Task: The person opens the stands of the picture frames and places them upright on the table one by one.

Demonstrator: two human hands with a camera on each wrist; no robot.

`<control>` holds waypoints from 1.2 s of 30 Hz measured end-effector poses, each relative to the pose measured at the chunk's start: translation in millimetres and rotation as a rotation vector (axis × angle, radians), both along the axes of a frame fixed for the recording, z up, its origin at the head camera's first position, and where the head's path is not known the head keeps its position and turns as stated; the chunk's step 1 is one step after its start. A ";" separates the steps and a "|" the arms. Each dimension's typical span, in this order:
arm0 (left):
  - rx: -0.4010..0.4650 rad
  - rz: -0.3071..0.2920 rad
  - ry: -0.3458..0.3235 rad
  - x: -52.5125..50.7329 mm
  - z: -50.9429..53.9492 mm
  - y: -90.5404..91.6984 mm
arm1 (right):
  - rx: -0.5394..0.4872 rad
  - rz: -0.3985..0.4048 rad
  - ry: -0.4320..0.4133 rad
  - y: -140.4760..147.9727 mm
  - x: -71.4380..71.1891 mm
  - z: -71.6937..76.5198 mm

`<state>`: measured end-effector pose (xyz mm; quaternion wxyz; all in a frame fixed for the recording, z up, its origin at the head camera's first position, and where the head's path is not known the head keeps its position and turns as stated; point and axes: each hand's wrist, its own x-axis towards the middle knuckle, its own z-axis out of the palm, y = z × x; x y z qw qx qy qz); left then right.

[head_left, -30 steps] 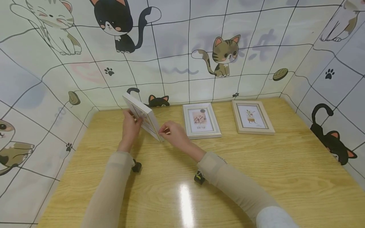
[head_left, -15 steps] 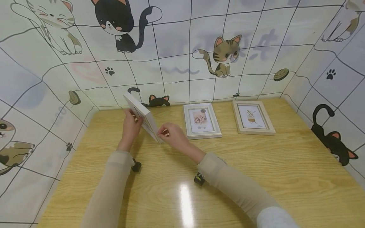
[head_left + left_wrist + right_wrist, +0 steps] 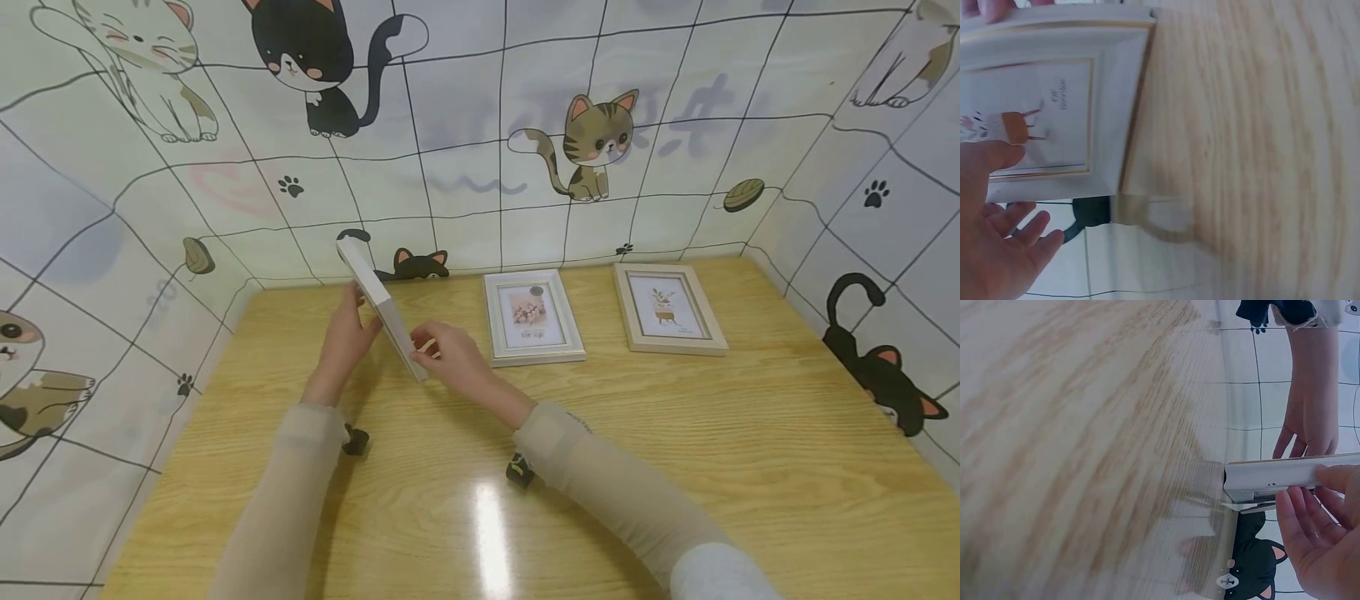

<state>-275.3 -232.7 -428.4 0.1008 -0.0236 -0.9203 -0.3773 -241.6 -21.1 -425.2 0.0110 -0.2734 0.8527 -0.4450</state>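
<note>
A white picture frame (image 3: 365, 271) stands tilted near the back left of the table, seen almost edge-on from the head. My left hand (image 3: 345, 337) grips it by the left side. In the left wrist view my thumb (image 3: 1007, 154) lies across the front, over a plant-pot picture, with the other fingers behind the frame. My right hand (image 3: 457, 358) pinches the near right edge. In the right wrist view that thumb (image 3: 1332, 478) presses the frame's side (image 3: 1260, 475), and the fingers are at its back beside a thin flap (image 3: 1257, 507).
Two more frames lie face up at the back: a white one (image 3: 534, 317) with a flower picture and a light wooden one (image 3: 670, 308). The wood-grain table (image 3: 420, 483) meets cat-patterned walls (image 3: 465, 108) at the back and both sides.
The held frame has turned more edge-on, hiding its front from the head view, and its top has shifted slightly right. Both hands stay on it; the other two frames have not moved.
</note>
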 end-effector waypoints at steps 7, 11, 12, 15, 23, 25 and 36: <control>-0.051 -0.032 -0.010 12.9 7.3 0.8 | -0.002 -0.005 0.011 -1.2 -0.4 -1.4; -0.076 -0.071 -0.017 25.5 12.6 1.5 | -0.007 -0.004 0.016 -1.2 -0.2 -2.1; -0.079 -0.078 -0.022 29.0 14.1 1.7 | -0.007 -0.001 0.014 -1.2 -0.1 -2.1; -0.081 -0.100 -0.028 38.9 19.1 3.1 | -0.003 0.006 0.000 -1.5 0.0 -1.8; -0.054 -0.148 0.001 58.4 29.8 10.3 | 0.000 -0.002 -0.012 -0.8 1.3 1.1; -0.047 -0.155 0.008 62.9 31.8 12.5 | 0.003 0.000 -0.010 -0.6 1.4 1.3; 0.054 -0.138 0.035 86.3 37.4 29.7 | 0.027 -0.011 -0.014 -1.3 1.4 0.4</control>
